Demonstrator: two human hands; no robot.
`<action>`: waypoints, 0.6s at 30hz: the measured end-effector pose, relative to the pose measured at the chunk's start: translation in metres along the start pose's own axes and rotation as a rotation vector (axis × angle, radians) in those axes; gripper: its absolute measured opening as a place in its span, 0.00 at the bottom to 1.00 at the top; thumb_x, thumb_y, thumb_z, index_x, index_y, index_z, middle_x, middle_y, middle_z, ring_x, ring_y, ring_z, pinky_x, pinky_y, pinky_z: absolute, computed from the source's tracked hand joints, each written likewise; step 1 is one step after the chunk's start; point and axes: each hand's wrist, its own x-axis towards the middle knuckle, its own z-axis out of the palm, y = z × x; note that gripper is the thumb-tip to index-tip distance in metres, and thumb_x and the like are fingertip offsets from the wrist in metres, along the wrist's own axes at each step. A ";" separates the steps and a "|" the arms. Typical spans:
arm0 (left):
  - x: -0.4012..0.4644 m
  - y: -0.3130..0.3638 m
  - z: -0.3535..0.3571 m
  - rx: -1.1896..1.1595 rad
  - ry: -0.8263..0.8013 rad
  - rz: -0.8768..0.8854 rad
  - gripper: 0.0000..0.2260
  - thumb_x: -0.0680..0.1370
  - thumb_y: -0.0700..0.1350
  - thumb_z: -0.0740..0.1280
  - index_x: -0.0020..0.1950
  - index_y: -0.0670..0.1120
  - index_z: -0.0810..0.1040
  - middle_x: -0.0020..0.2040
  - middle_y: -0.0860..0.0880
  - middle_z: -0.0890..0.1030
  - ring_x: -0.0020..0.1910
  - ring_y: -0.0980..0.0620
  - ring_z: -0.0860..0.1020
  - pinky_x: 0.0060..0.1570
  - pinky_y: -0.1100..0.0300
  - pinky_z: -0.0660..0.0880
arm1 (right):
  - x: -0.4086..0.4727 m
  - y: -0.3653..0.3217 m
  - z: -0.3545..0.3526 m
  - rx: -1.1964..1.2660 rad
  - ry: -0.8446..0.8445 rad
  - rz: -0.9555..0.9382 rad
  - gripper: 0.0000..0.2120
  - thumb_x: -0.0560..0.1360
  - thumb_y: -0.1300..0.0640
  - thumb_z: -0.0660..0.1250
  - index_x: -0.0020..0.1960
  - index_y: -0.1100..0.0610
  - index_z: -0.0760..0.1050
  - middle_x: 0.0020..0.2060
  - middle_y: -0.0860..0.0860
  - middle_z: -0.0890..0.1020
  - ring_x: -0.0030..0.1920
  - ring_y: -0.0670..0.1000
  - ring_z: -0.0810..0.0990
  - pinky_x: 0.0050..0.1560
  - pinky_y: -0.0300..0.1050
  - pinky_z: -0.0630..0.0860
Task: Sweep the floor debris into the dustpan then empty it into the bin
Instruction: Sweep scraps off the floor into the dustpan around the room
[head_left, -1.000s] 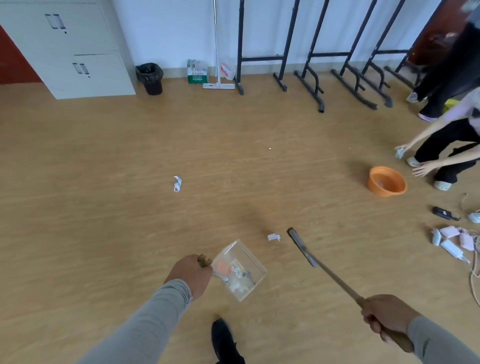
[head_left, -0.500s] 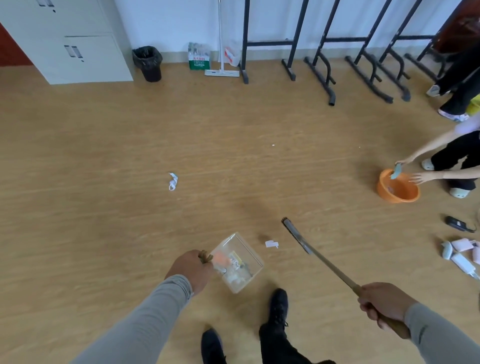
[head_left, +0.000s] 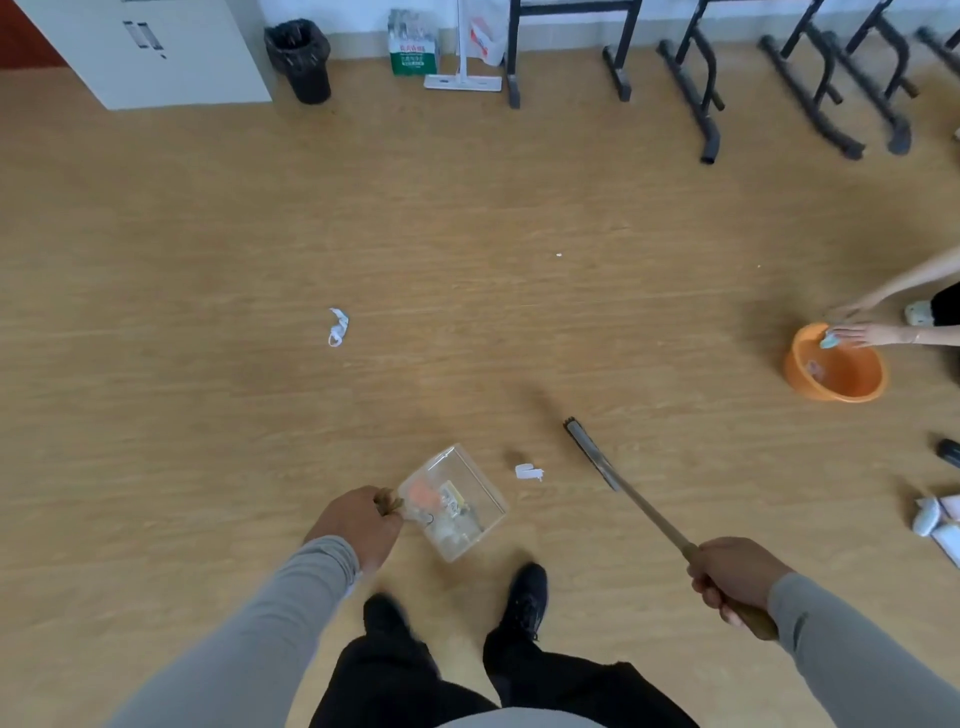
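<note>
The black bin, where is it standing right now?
In the head view the black bin stands at the top left, against the far wall, between the white cabinet on its left and a green-and-white box on its right.

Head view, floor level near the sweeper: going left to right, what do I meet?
Crumpled paper → left hand → clear dustpan → small paper scrap → brush head → right hand → orange basin.

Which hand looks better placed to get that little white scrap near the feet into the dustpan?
Probably the right hand: it grips the broom, whose head lies just right of the white scrap. The left hand holds the clear dustpan, on the scrap's other side, ready to receive it.
</note>
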 end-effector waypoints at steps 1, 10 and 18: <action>0.003 0.003 0.003 0.007 -0.005 -0.003 0.06 0.80 0.53 0.65 0.54 0.53 0.76 0.46 0.54 0.80 0.46 0.51 0.80 0.52 0.54 0.79 | 0.003 -0.002 -0.002 0.005 -0.005 0.005 0.05 0.79 0.66 0.60 0.46 0.65 0.73 0.23 0.55 0.74 0.18 0.49 0.68 0.20 0.37 0.65; 0.028 0.011 0.028 0.064 -0.090 -0.005 0.09 0.80 0.53 0.63 0.58 0.52 0.77 0.48 0.53 0.82 0.44 0.51 0.81 0.49 0.56 0.79 | 0.023 -0.016 -0.003 -0.021 -0.024 0.029 0.05 0.79 0.66 0.60 0.47 0.65 0.73 0.27 0.56 0.76 0.19 0.50 0.68 0.22 0.38 0.66; 0.039 -0.005 0.064 0.093 -0.076 -0.017 0.07 0.80 0.52 0.62 0.55 0.56 0.77 0.42 0.54 0.82 0.39 0.53 0.81 0.40 0.58 0.78 | 0.041 -0.026 0.017 0.108 -0.018 0.133 0.07 0.80 0.65 0.60 0.48 0.67 0.75 0.25 0.56 0.75 0.18 0.49 0.68 0.21 0.38 0.66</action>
